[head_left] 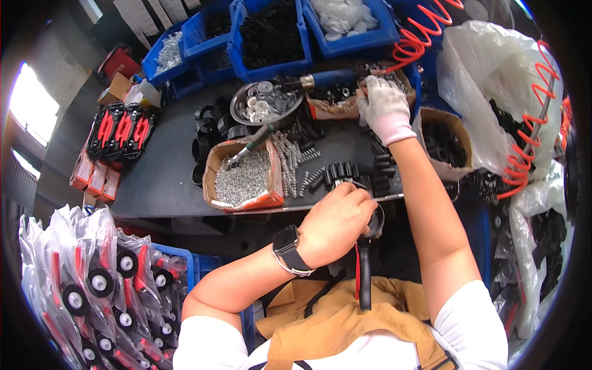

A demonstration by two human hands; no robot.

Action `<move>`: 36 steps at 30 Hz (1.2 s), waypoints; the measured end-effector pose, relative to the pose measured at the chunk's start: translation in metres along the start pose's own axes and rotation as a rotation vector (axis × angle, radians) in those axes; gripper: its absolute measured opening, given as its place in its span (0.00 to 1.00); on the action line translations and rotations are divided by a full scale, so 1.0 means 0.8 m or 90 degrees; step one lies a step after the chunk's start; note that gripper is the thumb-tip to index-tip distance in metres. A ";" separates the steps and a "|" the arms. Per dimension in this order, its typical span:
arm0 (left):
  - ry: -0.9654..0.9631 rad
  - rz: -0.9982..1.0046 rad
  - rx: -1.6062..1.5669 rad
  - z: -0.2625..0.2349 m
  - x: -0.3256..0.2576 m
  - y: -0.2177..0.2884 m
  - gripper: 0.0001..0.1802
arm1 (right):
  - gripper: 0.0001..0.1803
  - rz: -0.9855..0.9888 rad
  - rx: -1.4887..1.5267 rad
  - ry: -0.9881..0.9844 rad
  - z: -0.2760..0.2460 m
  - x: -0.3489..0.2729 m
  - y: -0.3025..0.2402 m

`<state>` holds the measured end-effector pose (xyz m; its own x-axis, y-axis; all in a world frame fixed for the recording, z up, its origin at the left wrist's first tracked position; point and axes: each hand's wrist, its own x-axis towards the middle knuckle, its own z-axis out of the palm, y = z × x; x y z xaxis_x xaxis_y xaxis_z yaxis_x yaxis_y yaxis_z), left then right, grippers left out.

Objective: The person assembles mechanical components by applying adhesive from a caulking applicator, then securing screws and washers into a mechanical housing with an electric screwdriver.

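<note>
Here's the black-and-red part [365, 274], at the front edge of the worktop [166, 182], its handle pointing down toward the wearer's apron [345, 324]. The bare left hand [339, 222] is clamped on its upper end, fingers curled over the top, watch [286, 239] on the wrist. The hands are well apart: out goes the gloved right hand [387, 111], at the far end of the blue-handled tool [333, 78] over a low carton [333, 112] of small parts. Are those fingers closed on anything? Can't tell from here!

Just beyond the left hand, black cylinders [340, 171] cluster, with loose springs [287, 160] to their left. Next comes an open cardboard box [268, 201] heaped with small metal pieces, a green-handled tool [260, 135] slanting across it. Behind sits a metal bowl [237, 113] of discs. Farther out, blue bins [271, 73] line the back, a red coiled hose [425, 34] looping at right, and bagged wheels [98, 282] crowd the lower left.
</note>
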<state>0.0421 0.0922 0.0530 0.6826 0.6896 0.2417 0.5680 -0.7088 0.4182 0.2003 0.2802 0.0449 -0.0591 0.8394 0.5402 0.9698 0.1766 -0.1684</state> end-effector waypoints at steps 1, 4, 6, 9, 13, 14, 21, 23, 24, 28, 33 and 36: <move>0.005 0.006 -0.009 0.002 0.003 -0.002 0.23 | 0.19 -0.084 0.013 0.011 0.002 0.020 0.000; 0.007 -0.045 -0.139 0.005 0.007 -0.007 0.16 | 0.23 -0.218 0.057 0.014 0.021 0.079 -0.011; 0.058 -0.100 -0.209 0.021 0.006 -0.016 0.12 | 0.28 -0.280 -0.096 -0.310 0.027 0.108 -0.037; 0.053 -0.104 -0.300 0.036 0.006 -0.022 0.10 | 0.29 -0.342 -0.078 -0.341 0.036 0.120 -0.057; 0.086 -0.109 -0.299 0.050 0.007 -0.015 0.12 | 0.25 -0.380 -0.155 -0.280 0.005 0.103 -0.068; 0.110 -0.135 -0.293 0.050 0.005 -0.014 0.13 | 0.25 -0.386 -0.181 -0.211 -0.011 0.091 -0.067; 0.088 -0.124 -0.381 0.055 -0.026 -0.028 0.41 | 0.25 -0.097 0.219 -0.600 -0.273 -0.094 -0.039; 0.154 -0.121 -0.343 0.067 -0.028 -0.020 0.43 | 0.26 0.065 0.318 -0.675 -0.286 -0.139 -0.005; 0.152 -0.112 -0.349 0.071 -0.027 -0.012 0.43 | 0.27 0.150 0.361 -0.671 -0.280 -0.166 0.009; 0.206 -0.176 -0.356 0.074 -0.027 0.002 0.35 | 0.27 0.107 0.364 -0.600 -0.248 -0.215 0.033; 0.165 -0.190 -0.389 0.069 -0.025 -0.002 0.36 | 0.27 -0.035 0.210 -0.618 -0.242 -0.192 0.026; 0.172 -0.177 -0.402 0.067 -0.026 -0.003 0.36 | 0.28 -0.065 0.177 -0.627 -0.242 -0.178 0.025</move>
<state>0.0516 0.0715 -0.0002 0.3691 0.9015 0.2261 0.2753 -0.3384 0.8998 0.2739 0.0649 0.1245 -0.4279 0.8408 -0.3316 0.8675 0.2791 -0.4118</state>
